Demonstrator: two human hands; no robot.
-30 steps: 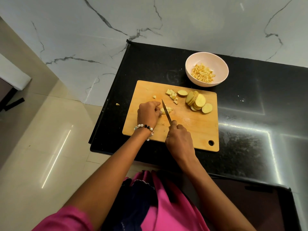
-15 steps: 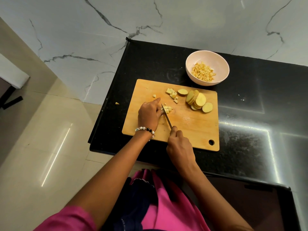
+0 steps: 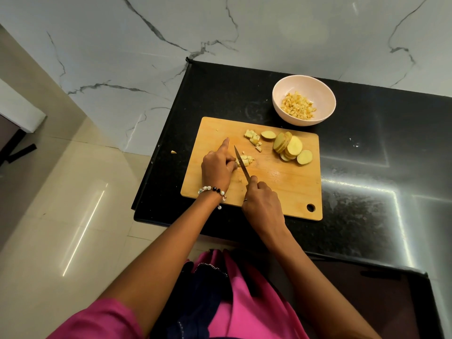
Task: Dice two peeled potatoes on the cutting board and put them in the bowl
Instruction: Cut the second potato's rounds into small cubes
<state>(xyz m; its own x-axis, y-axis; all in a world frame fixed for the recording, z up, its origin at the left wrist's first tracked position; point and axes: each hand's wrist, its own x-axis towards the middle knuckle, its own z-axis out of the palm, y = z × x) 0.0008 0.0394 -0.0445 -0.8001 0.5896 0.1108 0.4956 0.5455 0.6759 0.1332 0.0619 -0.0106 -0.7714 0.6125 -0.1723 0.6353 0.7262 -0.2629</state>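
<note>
The step in hand is the dicing itself. On the cutting board (image 3: 281, 192) the left hand (image 3: 216, 168) pins a small stack of potato strips (image 3: 245, 160) against the wood, most fingers curled onto the near end of the stack while the index finger points away across the board. The right hand (image 3: 263, 204) has its grip clamped round the handle of a knife (image 3: 241, 165), index finger laid along the top, and the blade stands across the strips just beside the left fingertips.

By the look of things the task is past its middle: the bowl (image 3: 327, 94), on the black table (image 3: 367, 167) just beyond the board's far edge, already carries a heap of diced potato (image 3: 298, 108). On the far part of the board lie a leaning stack of round slices (image 3: 292, 148) and a little pile of cut cubes (image 3: 253, 138), both well clear of the hands.

The next move probably calls for short downward cuts, the left fingertips backing off ahead of the blade, since the gap between edge and fingers is slim. Afterwards the slices want cutting and every cube carrying to the bowl.

The handle is swallowed by the right hand. The left hand hides its end of the strips, so how much remains uncut cannot be told. One stray bit (image 3: 173, 151) lies on the table left of the board.
</note>
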